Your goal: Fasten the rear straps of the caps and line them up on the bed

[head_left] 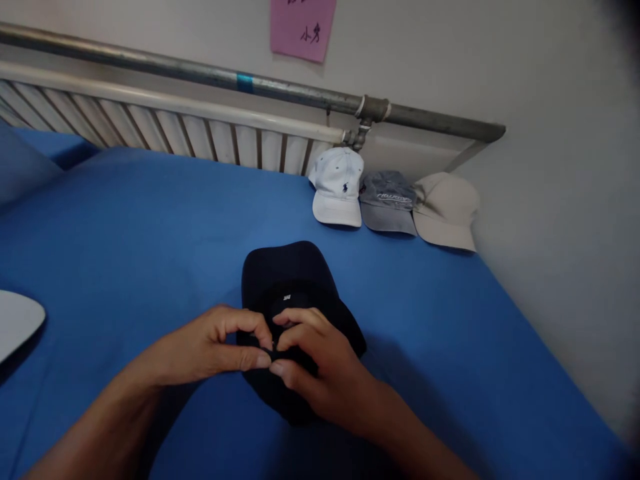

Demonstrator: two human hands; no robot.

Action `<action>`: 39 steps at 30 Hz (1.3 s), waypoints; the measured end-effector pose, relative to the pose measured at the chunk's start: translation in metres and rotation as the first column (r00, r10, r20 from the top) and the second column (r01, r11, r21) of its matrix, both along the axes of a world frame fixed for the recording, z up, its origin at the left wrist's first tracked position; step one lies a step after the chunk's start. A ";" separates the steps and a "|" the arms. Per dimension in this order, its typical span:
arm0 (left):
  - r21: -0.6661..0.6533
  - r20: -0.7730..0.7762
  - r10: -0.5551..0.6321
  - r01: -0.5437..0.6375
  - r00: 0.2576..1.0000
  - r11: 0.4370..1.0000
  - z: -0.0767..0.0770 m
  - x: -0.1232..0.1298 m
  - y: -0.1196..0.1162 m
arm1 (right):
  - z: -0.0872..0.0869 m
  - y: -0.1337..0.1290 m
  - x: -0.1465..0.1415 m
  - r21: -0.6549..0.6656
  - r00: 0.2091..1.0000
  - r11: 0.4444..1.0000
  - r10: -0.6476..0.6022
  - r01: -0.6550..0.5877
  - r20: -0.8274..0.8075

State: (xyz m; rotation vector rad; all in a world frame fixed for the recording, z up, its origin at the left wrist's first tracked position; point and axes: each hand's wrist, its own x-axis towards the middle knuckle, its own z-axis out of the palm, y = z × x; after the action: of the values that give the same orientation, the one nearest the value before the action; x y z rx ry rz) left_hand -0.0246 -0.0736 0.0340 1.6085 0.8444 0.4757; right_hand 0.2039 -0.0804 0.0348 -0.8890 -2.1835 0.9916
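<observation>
A black cap [293,267] lies on the blue sheet [150,220], its brim pointing away from me and a small white mark near the base of the brim. My left hand [225,343] comes from the left, its thumb and index finger pinched on the near part of the cap. Just beside it, my right hand [320,360] has its fingers curled over the same part, thumb tip close to the left thumb. What lies between the fingertips is mostly hidden.
Along the far edge sit a white cap [339,187], a grey cap [389,203] and a beige cap [447,210]. Behind them are a radiator [170,133] and a metal pipe [200,70]. A white rounded object [17,323] lies at the left edge.
</observation>
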 end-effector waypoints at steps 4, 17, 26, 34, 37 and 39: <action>-0.103 0.008 0.000 0.001 1.000 0.995 0.004 0.002 0.001 | -0.002 0.004 0.001 -0.172 0.994 0.981 0.076 -0.089 -0.081; 0.052 -0.353 -0.091 0.116 0.931 0.992 -0.010 0.020 0.006 | 0.006 0.010 0.008 -0.324 0.957 0.920 0.137 -0.219 -0.257; -0.145 -0.139 -0.055 0.035 0.989 0.989 -0.003 0.015 0.008 | -0.001 0.016 0.012 -0.521 0.943 0.841 -0.039 -0.149 -0.332; -0.376 0.098 0.167 -0.119 0.981 0.919 -0.006 0.012 0.011 | -0.008 0.017 0.012 -0.585 0.947 0.809 -0.143 -0.055 -0.288; -0.401 0.163 0.253 -0.170 0.953 0.900 -0.007 0.011 0.014 | -0.009 0.016 0.010 -0.447 0.957 0.895 -0.128 -0.001 -0.259; -0.433 0.206 0.304 -0.192 0.930 0.881 -0.009 0.011 0.015 | -0.008 0.015 0.008 -0.346 0.960 0.938 -0.123 0.029 -0.253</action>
State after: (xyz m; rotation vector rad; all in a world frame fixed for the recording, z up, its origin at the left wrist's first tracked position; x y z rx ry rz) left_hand -0.0131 -0.0587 0.0255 1.0266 0.8806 0.6391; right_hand 0.2119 -0.0654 0.0269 -0.9202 -1.7635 1.3913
